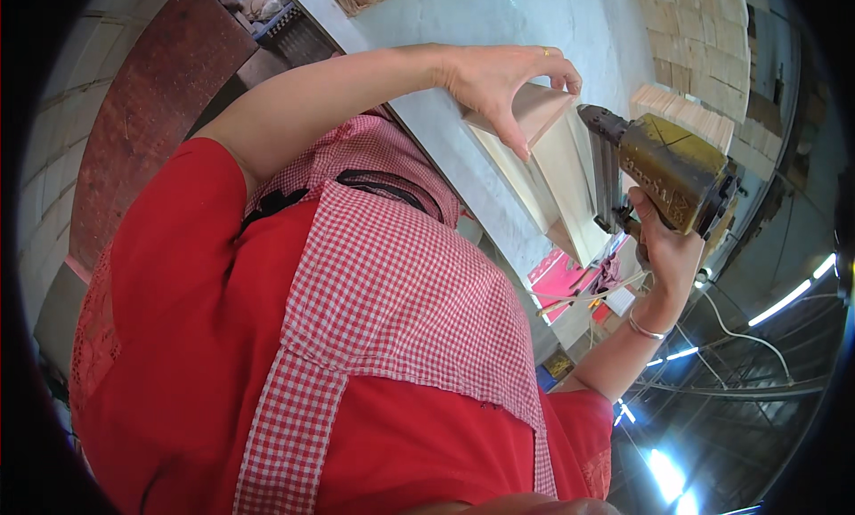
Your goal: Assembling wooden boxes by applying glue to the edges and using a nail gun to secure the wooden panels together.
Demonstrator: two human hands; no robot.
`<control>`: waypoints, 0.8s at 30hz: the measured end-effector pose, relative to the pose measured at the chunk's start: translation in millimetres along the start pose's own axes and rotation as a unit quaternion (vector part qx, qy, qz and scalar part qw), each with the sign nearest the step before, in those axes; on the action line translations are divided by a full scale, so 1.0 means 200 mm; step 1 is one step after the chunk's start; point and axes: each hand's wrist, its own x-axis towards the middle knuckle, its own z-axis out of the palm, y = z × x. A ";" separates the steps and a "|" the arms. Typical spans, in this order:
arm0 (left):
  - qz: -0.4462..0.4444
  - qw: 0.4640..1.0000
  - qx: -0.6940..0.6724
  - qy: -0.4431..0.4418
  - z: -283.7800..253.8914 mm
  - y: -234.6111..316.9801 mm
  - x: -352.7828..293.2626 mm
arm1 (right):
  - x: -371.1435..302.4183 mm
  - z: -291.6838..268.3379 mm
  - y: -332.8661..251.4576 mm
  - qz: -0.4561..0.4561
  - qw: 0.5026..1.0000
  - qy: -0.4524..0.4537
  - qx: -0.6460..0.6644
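A shallow box of pale wood (565, 172) rests tilted on the grey-white worktable (552, 25). My left hand (488, 83) spans its far end panel, thumb on the near side and curled fingers over the opposite edge. In my right hand (672, 252) is a nail gun (668, 163) with a worn yellow-brown body, gripped by its handle. The gun's nose is close to the box's far right corner; whether they touch, I cannot tell. Its dark magazine runs alongside the box's right wall.
Stacked wooden pieces (699, 39) stand at the far right, with thin upright wood panels (684, 114) nearer. A pink sheet (565, 283) with tools lies beyond the box's near end. A pale hose (614, 291) runs by my right wrist. A reddish-brown board (151, 114) is at left.
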 end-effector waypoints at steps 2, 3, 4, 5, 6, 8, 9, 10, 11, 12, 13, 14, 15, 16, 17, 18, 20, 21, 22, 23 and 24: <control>-0.001 1.000 -0.005 0.001 0.00 0.00 0.00 | 0.02 0.01 -0.02 -0.012 1.000 -0.005 -0.002; -0.001 1.000 -0.008 0.001 0.00 0.00 0.00 | 0.03 0.01 -0.02 -0.019 1.000 -0.007 -0.003; -0.001 1.000 -0.008 0.000 0.00 0.00 0.00 | 0.03 0.01 -0.02 -0.018 1.000 -0.007 -0.003; 0.000 1.000 -0.007 0.000 0.00 0.00 0.00 | 0.04 0.01 -0.02 -0.019 1.000 -0.010 -0.009; 0.000 1.000 -0.005 0.000 0.00 0.00 0.00 | 0.04 0.01 -0.02 -0.021 1.000 -0.015 -0.014; 0.000 1.000 -0.004 0.001 0.00 0.00 0.00 | 0.05 0.01 -0.02 -0.022 0.999 -0.019 -0.019; 0.001 1.000 -0.005 0.001 0.00 0.00 0.00 | 0.05 0.00 -0.03 -0.004 0.999 -0.025 -0.034; 0.001 1.000 -0.007 0.002 0.00 0.00 0.00 | 0.06 0.00 -0.04 0.014 0.998 -0.031 -0.049; 0.001 1.000 -0.010 0.002 0.00 0.00 0.00 | 0.06 -0.01 -0.05 0.033 0.997 -0.037 -0.064; 0.002 1.000 -0.010 0.001 0.00 0.00 0.00 | 0.06 -0.01 -0.07 0.034 0.997 -0.036 -0.064; 0.000 1.000 -0.011 0.000 0.00 0.00 0.00 | 0.08 -0.01 -0.10 0.097 0.990 -0.044 -0.098; -0.003 1.000 -0.012 -0.001 0.00 0.00 0.00 | 0.10 -0.02 -0.13 0.160 0.977 -0.052 -0.130; -0.005 1.000 -0.012 -0.002 0.01 0.00 -0.01 | 0.10 -0.01 -0.14 0.221 0.960 -0.060 -0.162; -0.003 1.000 -0.012 -0.003 0.01 0.00 0.00 | 0.09 -0.01 -0.13 0.222 0.960 -0.058 -0.162; 0.000 1.000 -0.007 -0.001 0.01 0.01 0.00 | 0.08 -0.01 -0.09 0.159 0.979 -0.048 -0.119; 0.000 1.000 0.000 0.003 0.01 0.01 -0.01 | 0.07 -0.01 -0.05 0.092 0.992 -0.040 -0.074; -0.002 1.000 0.006 0.005 0.02 0.01 -0.02 | 0.05 -0.01 -0.03 0.026 0.999 -0.032 -0.027; 0.004 1.000 0.014 0.013 0.02 0.00 -0.03 | 0.03 -0.01 -0.03 -0.010 0.999 -0.032 -0.032; 0.009 1.000 0.022 0.019 0.02 -0.01 -0.03 | 0.01 -0.01 -0.03 -0.046 0.998 -0.032 -0.035; 0.014 0.999 0.030 0.026 0.03 -0.01 -0.04 | -0.01 -0.01 -0.03 -0.081 0.995 -0.031 -0.039; 0.012 0.999 0.028 0.023 0.04 -0.02 -0.06 | -0.04 -0.01 -0.02 -0.078 0.996 -0.032 -0.037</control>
